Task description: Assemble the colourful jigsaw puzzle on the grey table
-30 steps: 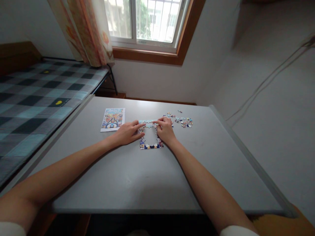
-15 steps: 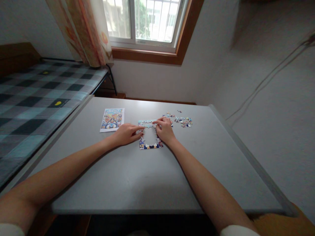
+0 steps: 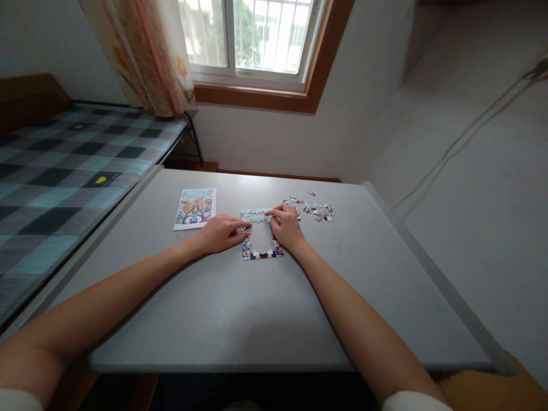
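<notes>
A partly assembled jigsaw puzzle (image 3: 263,256) lies flat on the table, its border joined around a bare middle, with a second row of pieces along the top. My left hand (image 3: 219,233) rests at the puzzle's left side, index finger and thumb stretched apart and touching the edge pieces. At the upper right of the puzzle is my right hand (image 3: 287,226), its fingers bent and drawn together at a jigsaw piece of the top rows; the fingertips mostly cover that piece. Loose jigsaw pieces (image 3: 324,213) are scattered just beyond my right hand.
A printed reference picture (image 3: 194,208) lies left of the puzzle on the grey-white table (image 3: 205,319). Left of the table stands a bed with a checked cover (image 3: 85,151). Behind are a curtain (image 3: 149,57) and a barred window (image 3: 274,40); a cord (image 3: 454,148) hangs by the right wall.
</notes>
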Motion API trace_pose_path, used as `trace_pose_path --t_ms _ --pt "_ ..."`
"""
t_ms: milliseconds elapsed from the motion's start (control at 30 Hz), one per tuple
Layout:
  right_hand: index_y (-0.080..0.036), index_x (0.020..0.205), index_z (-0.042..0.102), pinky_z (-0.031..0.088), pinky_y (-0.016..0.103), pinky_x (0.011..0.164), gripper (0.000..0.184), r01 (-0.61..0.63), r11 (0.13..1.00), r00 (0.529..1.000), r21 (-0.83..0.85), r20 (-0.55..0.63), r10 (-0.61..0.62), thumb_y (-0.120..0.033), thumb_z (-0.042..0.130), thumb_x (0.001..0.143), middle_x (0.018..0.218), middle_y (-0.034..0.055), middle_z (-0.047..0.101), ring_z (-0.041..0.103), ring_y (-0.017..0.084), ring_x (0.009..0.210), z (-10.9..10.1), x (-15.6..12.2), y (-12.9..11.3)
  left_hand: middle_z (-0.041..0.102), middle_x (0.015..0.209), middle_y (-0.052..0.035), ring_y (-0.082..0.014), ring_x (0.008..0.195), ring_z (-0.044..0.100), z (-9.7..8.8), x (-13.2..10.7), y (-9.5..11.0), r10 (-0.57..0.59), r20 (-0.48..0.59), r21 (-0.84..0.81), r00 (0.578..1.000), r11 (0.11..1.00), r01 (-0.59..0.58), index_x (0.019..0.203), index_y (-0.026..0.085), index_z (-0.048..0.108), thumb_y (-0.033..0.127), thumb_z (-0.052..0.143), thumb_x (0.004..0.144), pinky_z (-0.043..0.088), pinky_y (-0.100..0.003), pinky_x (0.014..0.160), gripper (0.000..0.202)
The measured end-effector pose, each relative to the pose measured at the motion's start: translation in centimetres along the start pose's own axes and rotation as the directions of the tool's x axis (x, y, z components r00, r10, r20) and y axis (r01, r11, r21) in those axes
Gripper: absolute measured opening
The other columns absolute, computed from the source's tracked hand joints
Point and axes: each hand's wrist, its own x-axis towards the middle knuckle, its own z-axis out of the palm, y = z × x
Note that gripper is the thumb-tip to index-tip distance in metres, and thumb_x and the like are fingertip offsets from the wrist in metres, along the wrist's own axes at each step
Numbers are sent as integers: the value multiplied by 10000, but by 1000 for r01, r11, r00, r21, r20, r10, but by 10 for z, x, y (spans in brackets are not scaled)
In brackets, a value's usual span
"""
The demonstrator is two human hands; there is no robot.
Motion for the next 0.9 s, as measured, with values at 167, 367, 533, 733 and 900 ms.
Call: trace_pose_path --t_ms 167,367,533,733,900 --pt "-222 877 768 394 425 915 301 -6 1000 1000 -6 0 6 -83 506 824 902 79 621 494 248 949 0 0 -1 731 795 -37 -168 716 660 1 -1 -1 -17 -4 -30 1000 999 17 1140 212 711 391 529 944 475 -266 701 322" --pt "-225 879 766 396 424 917 289 1 1000 1000 0 1 -1 -95 513 829 894 77 619 493 249 954 0 -1 0 727 784 -29 -162 698 653 1 0 -2 -27 2 -19 1000 999 27 1146 219 708 387 535 937 470 -256 683 319" --pt "-222 875 766 390 424 915 276 -3 1000 1000 -9 2 3 -103 521 833 894 77 620 493 248 949 0 0 0 725 780 -33 -158 682 647 0 0 -1 -21 10 -31 1000 999 21 1145 210 710 371 539 936 465 -257 681 314" --pt "-208 892 769 393 420 916 278 -2 1000 1000 -22 10 2 -100 519 834 903 80 631 502 244 949 -1 0 -2 723 761 -31 -163 681 645 -2 1 1 -17 8 -29 1000 999 17 1137 205 714 362 549 932 461 -260 676 307" --pt "-225 880 766 392 416 924 283 -16 1000 1000 -12 16 16 -101 517 832 899 72 624 494 242 955 -2 0 -4 724 771 -31 -160 692 649 -1 1 0 -20 9 -33 1000 999 20 1141 202 711 370 543 934 467 -255 684 315"
